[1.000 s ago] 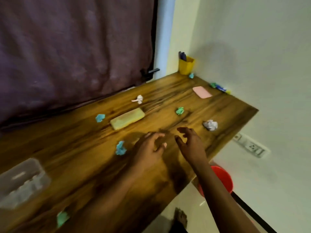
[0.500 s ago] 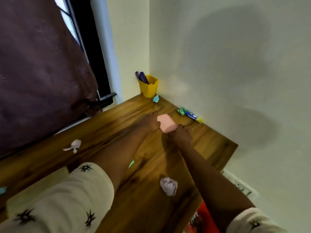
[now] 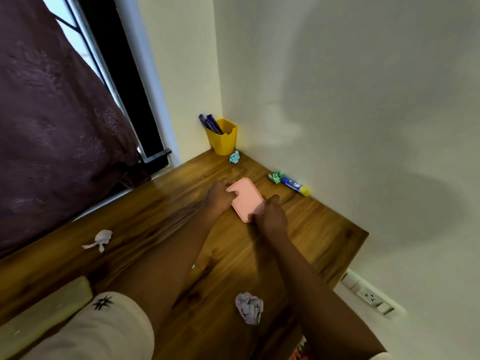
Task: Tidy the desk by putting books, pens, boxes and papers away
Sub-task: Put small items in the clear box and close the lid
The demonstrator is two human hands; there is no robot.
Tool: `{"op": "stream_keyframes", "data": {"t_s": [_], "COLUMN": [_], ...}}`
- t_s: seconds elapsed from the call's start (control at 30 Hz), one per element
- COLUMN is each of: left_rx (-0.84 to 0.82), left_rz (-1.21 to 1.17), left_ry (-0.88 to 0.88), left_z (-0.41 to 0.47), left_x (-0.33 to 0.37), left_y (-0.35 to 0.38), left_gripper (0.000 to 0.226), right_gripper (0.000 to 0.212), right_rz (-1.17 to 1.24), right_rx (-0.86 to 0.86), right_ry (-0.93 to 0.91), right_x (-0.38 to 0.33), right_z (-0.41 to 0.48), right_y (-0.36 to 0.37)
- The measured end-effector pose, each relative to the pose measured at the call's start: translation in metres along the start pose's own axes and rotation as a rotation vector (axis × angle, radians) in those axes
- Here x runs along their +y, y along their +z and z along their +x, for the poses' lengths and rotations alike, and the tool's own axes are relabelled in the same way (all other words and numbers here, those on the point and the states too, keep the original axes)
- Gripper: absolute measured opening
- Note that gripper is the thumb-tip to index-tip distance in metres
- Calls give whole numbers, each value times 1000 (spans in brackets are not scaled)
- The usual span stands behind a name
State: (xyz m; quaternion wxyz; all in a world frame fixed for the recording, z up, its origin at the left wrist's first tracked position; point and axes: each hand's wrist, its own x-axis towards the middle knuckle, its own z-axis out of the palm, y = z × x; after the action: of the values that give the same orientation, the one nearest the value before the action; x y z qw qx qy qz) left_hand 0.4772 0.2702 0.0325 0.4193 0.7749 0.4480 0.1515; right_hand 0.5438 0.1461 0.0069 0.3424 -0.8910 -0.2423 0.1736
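Note:
A flat pink box (image 3: 248, 200) lies on the wooden desk (image 3: 319, 224) near the far corner. My left hand (image 3: 219, 197) grips its left edge, thumb on top. My right hand (image 3: 271, 216) holds its near right corner. A yellow pen cup (image 3: 223, 137) with purple pens stands in the corner. Crumpled papers lie around: teal (image 3: 234, 157) by the cup, green (image 3: 276, 176) at the wall, white (image 3: 100, 240) at left, lilac (image 3: 249, 307) at the near edge. A blue and yellow glue stick (image 3: 296, 186) rests against the wall.
A dark purple curtain (image 3: 52, 141) hangs along the desk's left side over a window. A pale green box (image 3: 44, 307) lies at the near left, partly behind my sleeve. The desk's right edge drops off beside a wall socket (image 3: 370, 297).
I have leaned across the desk towards the far corner. Both hands went from hovering empty over the middle of the desk to holding the pink box.

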Motion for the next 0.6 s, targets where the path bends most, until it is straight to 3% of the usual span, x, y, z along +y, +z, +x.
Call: {"op": "stream_keyframes", "data": {"t_s": [0.23, 0.27, 0.33, 0.4, 0.47, 0.6], "left_rx": [37, 36, 48, 175, 324, 536], "left_rz": [-452, -498, -595, -625, -555, -408], "left_ry": [134, 111, 16, -18, 34, 35], "left_z": [-135, -165, -217, -265, -316, -408], "left_x": [-38, -50, -74, -106, -139, -201], "left_y": [-88, -105, -136, -170, -209, -281], "left_gripper": [8, 8, 36, 56, 54, 73], "right_gripper": [18, 15, 18, 27, 33, 34], "right_rz": [335, 394, 495, 558, 612, 698], "right_rx": [132, 139, 119, 10, -147, -537], "right_ry": [-423, -484, -619, -756, -839, -793], "right_x": [-22, -32, -56, -85, -117, -170], "right_z": [-105, -130, -178, -226, -274, -368], "right_y": [-17, -13, -4, 18, 49, 103]}}
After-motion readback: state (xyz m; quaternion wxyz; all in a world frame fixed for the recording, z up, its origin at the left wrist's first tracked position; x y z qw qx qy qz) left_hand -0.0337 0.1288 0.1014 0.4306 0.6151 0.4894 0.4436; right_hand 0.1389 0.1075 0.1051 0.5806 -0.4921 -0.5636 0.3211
